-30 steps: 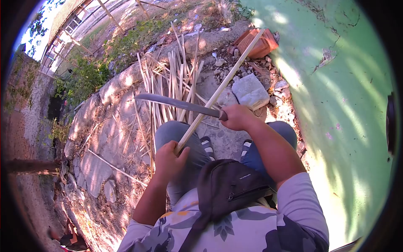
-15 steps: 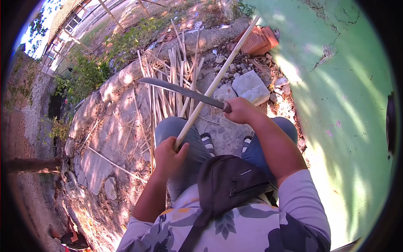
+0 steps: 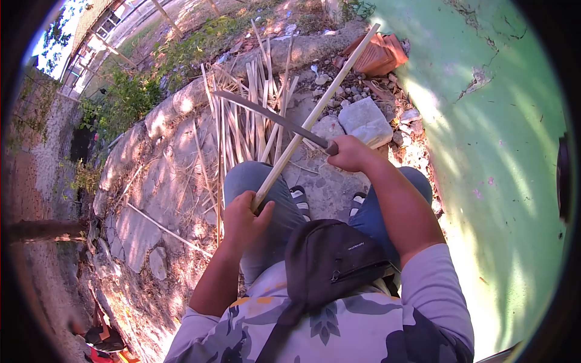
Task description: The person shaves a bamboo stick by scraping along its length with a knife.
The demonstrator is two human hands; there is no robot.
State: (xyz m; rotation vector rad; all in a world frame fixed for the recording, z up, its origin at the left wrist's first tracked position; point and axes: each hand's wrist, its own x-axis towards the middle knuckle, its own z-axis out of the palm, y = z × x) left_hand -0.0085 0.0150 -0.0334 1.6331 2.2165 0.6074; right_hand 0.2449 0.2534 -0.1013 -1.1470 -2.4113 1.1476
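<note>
My left hand [image 3: 245, 218] is closed around the lower end of a long pale strip of bamboo or wood [image 3: 339, 81], beside my left knee. The strip slants up and to the right, away from me. In my right hand [image 3: 354, 154] is the handle of a machete [image 3: 266, 112]. Its long dark blade points up and left and crosses the strip near the strip's middle; whether the edge bites into it I cannot tell. Beyond my left knee lies a pile of similar split strips [image 3: 242, 136].
A pale stone block [image 3: 366, 123] and reddish tiles [image 3: 380, 55] lie ahead on the right, among rubble. Along the right side runs a green wall [image 3: 496, 151]. A black bag [image 3: 330, 260] rests on my lap. One loose strip [image 3: 169, 231] lies on the ground at left.
The machete's blade has tilted more steeply, its tip now higher in view. My right hand has shifted slightly right. My left hand keeps its hold on the strip.
</note>
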